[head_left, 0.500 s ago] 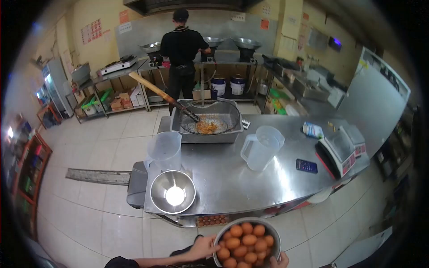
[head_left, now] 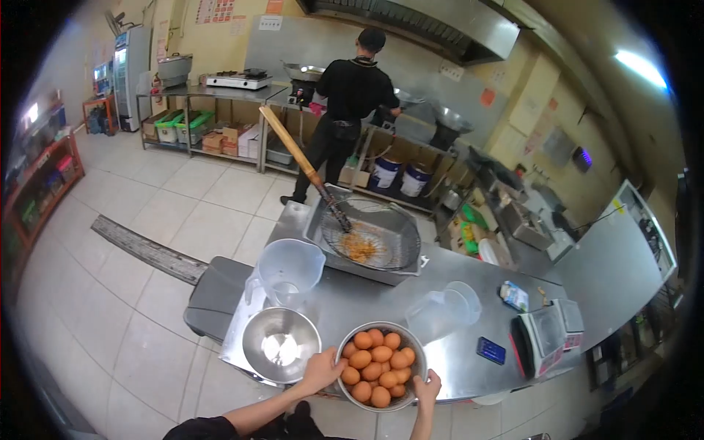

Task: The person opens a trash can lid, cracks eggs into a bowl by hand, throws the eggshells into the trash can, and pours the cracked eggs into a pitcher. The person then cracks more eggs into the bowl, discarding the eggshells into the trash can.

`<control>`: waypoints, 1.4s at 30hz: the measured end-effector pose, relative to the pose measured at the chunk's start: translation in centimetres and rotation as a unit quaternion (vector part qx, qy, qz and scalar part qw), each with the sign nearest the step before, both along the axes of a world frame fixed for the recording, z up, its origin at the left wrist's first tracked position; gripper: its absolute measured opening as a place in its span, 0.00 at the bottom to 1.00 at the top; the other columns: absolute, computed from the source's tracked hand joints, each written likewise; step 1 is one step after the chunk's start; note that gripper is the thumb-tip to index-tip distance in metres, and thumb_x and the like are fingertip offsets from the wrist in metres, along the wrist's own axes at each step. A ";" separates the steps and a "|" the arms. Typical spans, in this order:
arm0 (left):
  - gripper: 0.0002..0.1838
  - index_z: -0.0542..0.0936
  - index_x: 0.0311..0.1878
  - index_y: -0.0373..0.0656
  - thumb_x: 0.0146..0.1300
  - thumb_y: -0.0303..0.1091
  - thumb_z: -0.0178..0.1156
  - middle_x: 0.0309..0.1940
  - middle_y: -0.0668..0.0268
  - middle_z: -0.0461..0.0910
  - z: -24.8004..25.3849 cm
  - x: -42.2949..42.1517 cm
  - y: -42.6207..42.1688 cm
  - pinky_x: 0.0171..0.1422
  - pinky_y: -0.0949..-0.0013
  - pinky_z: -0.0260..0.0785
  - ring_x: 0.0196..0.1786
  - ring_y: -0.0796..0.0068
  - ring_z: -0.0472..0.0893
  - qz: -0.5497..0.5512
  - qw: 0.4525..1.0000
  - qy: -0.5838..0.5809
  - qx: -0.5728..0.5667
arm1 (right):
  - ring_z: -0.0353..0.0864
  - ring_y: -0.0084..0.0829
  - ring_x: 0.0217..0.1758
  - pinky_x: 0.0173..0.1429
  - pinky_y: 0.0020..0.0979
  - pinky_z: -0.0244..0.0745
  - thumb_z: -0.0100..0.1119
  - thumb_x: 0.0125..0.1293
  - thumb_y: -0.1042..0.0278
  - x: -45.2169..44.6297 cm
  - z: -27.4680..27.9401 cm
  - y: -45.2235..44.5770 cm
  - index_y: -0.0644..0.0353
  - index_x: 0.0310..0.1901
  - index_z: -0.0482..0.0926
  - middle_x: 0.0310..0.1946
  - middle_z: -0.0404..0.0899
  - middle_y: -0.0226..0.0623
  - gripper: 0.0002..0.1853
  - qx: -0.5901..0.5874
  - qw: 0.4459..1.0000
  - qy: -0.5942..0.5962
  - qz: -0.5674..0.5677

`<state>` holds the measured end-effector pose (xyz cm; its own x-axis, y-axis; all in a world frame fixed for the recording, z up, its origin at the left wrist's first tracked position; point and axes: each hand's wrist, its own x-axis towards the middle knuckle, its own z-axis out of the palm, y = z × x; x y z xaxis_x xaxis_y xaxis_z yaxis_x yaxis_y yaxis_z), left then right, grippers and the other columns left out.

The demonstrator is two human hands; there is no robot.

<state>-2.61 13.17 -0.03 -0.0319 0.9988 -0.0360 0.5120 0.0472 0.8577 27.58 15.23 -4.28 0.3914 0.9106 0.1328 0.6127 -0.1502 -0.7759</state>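
A metal bowl full of brown eggs is at the front edge of the steel table, between my two hands. My left hand grips its left rim, and my right hand grips its right side. Whether the bowl's base touches the tabletop is hidden. Just left of it stands a steel mixing bowl with nothing in it. Behind that is a clear plastic pitcher. Another clear pitcher is to the right of the eggs.
A deep metal tray at the back holds a wire strainer with a wooden handle. On the table's right are a phone, a small carton and weighing scales. Beyond, a person in black faces the stoves.
Both my hands have brought the bowl of eggs forward from in front of the table to its front edge, beside the mixing bowl. My view has tilted and shifted.
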 end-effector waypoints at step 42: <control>0.29 0.64 0.66 0.40 0.66 0.45 0.51 0.52 0.57 0.75 -3.5 -60.3 -8.0 0.75 0.55 0.42 0.55 0.64 0.73 0.480 0.732 -0.481 -0.047 | 0.73 0.49 0.53 0.53 0.50 0.71 0.57 0.57 0.63 -74.8 -30.9 7.6 0.53 0.51 0.74 0.48 0.75 0.46 0.19 -0.237 0.876 -0.212 0.362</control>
